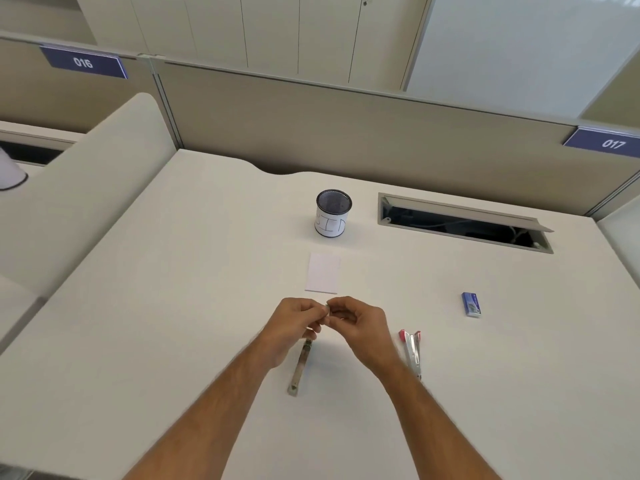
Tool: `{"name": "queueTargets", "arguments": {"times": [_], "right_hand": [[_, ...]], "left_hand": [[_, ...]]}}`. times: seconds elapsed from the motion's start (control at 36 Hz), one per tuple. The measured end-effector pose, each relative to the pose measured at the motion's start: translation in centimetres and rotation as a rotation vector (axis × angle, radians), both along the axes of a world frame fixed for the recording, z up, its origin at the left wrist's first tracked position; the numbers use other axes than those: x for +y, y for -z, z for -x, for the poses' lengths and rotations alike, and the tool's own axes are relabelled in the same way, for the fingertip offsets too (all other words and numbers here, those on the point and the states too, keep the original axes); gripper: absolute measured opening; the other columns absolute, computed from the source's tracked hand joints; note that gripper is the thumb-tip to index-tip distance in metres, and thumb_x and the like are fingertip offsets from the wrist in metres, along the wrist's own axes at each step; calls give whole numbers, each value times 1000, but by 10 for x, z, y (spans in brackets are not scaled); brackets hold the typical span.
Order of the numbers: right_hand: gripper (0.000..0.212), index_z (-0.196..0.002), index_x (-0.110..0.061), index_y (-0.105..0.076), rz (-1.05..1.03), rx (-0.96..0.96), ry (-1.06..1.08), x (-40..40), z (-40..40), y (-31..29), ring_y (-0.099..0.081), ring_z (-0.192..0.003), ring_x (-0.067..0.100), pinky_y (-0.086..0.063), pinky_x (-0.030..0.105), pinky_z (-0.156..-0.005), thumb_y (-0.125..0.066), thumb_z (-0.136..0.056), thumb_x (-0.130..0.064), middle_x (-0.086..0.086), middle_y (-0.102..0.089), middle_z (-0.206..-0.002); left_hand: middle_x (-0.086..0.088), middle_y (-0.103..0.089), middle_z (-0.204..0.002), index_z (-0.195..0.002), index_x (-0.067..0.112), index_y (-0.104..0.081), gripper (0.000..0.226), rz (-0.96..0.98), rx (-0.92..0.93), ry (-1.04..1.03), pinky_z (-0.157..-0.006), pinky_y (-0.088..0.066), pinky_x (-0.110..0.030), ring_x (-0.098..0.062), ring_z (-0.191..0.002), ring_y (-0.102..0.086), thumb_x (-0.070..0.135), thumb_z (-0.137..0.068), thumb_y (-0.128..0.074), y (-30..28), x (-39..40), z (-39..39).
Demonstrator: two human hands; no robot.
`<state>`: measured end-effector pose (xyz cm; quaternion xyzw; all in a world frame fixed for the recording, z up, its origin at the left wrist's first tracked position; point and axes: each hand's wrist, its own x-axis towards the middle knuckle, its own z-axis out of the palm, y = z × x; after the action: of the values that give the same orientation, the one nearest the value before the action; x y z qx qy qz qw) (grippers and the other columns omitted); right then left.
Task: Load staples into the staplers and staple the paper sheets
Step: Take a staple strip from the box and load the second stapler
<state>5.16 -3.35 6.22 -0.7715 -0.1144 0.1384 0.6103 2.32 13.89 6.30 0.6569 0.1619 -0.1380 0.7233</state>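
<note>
White desk (173, 341): left hand (294, 327) and right hand (360, 327) pinch a small silvery staple strip (327, 309).

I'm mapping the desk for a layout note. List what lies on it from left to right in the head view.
Green stapler under the left hand → paper sheets and mesh pen cup, roughly in line → right hand → red stapler → blue staple box.
</note>
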Motion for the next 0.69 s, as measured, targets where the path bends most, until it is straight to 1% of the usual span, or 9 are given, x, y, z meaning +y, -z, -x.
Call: {"name": "queueTargets", "arguments": {"times": [0.08,0.17,0.28,0.33,0.42,0.44,0.53,0.61,0.69], "right_hand": [[16,-96,-30,-76,71,-29,-51,3,-1,3,-75,-93,10,-59,27,-89,-79,-87,-17,-9,-79,-94],[11,-99,-23,-75,155,-61,-94,6,-2,9,-75,-92,7,-59,25,-87,-78,-88,-21,-11,-78,-94],[13,-100,-20,-73,269,-98,-59,10,-4,17,-71,-90,0,-57,21,-81,-76,-88,-25,-12,-75,-93],[13,-101,-23,-69,347,-125,-33,11,-3,23,-69,-90,0,-56,21,-81,-73,-89,-26,-14,-72,-95],[19,-108,-23,-68,466,-129,-24,13,3,34,-66,-95,5,-54,29,-85,-71,-90,-30,-13,-69,-106],[20,-109,-23,-68,479,-123,-16,14,5,37,-65,-96,6,-54,31,-86,-71,-91,-30,-12,-67,-108],[19,-107,-22,-70,484,-115,-1,20,9,44,-64,-94,8,-52,31,-85,-72,-90,-28,-8,-65,-108],[18,-106,-22,-71,487,-104,-10,26,11,48,-63,-93,10,-52,32,-85,-71,-89,-27,-6,-62,-106],[18,-106,-22,-71,500,-95,-24,30,11,49,-62,-93,10,-52,31,-84,-70,-88,-26,-6,-61,-105]], "left_hand": [[-5,-74,-80,-82,10,-79,23,-44,10,-1,-70,-52,-31,-14,-69,-61,21,-97,-66,3,4,2],[-5,-74,-78,-81,6,-78,24,-79,22,-2,-68,-52,-29,-14,-68,-61,20,-97,-65,7,8,5],[-4,-73,-78,-84,8,-78,21,-137,49,-10,-64,-52,-28,-12,-66,-63,20,-96,-65,12,12,8],[-2,-73,-77,-84,12,-77,15,-247,62,-54,-58,-51,-26,-10,-61,-62,14,-93,-64,18,16,11],[7,-66,-68,-82,14,-74,17,-517,51,-77,-55,-49,-22,-9,-56,-57,7,-90,-61,31,24,19],[8,-64,-67,-81,14,-73,15,-565,55,-64,-55,-48,-22,-8,-56,-56,7,-89,-62,35,26,22],[8,-61,-66,-79,12,-71,4,-595,106,-17,-55,-47,-24,-11,-58,-54,12,-83,-73,46,28,28],[8,-61,-65,-78,14,-69,16,-632,134,32,-54,-43,-21,-11,-56,-51,21,-73,-83,53,24,31],[8,-61,-64,-75,17,-67,19,-682,123,71,-52,-42,-21,-7,-52,-49,26,-70,-83,57,18,31]]}}
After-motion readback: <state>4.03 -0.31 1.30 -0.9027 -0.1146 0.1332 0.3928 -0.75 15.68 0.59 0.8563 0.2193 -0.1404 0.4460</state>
